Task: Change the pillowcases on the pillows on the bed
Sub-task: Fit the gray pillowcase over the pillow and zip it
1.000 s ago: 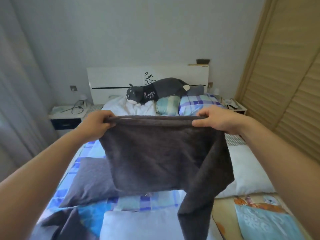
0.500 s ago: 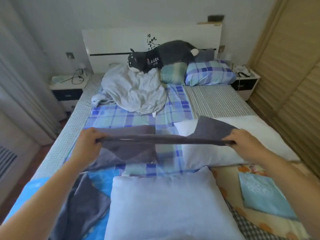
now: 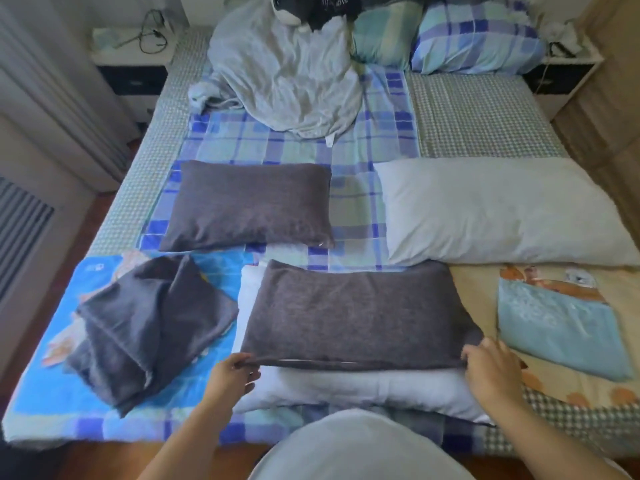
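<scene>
A dark grey pillowcase lies spread flat over a bare white pillow at the near edge of the bed. My left hand pinches its near left corner, and my right hand grips its near right corner. The white pillow shows along the near side and at the left of the case. A pillow in a dark grey case lies further up on the left. A long bare white pillow lies on the right.
A heap of dark grey cases sits at the near left. A folded teal cloth lies at the near right. A crumpled pale sheet, a plush toy and plaid pillows fill the head end. Nightstands flank the bed.
I have lowered the grey pillowcase from held up at chest height down onto the white pillow. My view has tipped down toward the bed's near edge.
</scene>
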Demonstrator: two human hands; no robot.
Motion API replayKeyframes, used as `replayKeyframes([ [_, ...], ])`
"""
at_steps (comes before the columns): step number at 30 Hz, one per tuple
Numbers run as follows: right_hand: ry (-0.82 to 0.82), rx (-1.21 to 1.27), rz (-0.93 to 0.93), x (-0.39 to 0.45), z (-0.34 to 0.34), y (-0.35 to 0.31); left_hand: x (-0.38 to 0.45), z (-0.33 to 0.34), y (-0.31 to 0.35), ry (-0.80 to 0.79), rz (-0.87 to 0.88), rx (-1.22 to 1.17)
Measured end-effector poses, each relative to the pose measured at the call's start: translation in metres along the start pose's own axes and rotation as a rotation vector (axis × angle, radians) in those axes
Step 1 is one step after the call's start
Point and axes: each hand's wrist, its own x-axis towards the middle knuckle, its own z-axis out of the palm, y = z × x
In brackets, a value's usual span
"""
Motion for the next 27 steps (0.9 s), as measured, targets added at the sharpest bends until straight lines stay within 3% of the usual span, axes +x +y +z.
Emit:
replayKeyframes([
  [2, -0.112, -0.087, 0.017, 0.005, -0.027, -0.023, -0.012, 0.000, 0.025, 0.044, 0.072, -0.190],
  [4, -0.217, -0.017, -0.110, 0.007, -0.054, -0.058, -0.029, -0.005, 0.050, 0.064, 0.165, -0.285],
  [9, -0.465, 0.786, -0.482, -0.021, -0.131, -0.165, -0.079, -0.012, 0.118, -0.049, 0.397, -0.275],
  [13, -0.171, 0.876, -0.617, -0.033, -0.143, -0.202, -0.108, -0.019, 0.156, -0.118, 0.533, -0.385],
  [17, 0.010, 0.579, -0.339, -0.002, -0.109, -0.158, -0.105, -0.033, 0.162, 0.038, 0.538, -0.675],
  [21, 0.100, 0.405, 0.062, 0.017, -0.073, -0.080, -0.073, -0.044, 0.150, 0.072, 0.247, -0.965],
  [24, 0.293, 0.453, 0.264, 0.034, -0.093, -0.039, -0.044, -0.051, 0.150, 0.046, 0.177, -1.071],
  [27, 0.496, 0.588, 0.260, 0.042, -0.142, -0.025, -0.027, -0.059, 0.169, 0.067, 0.240, -1.211],
])
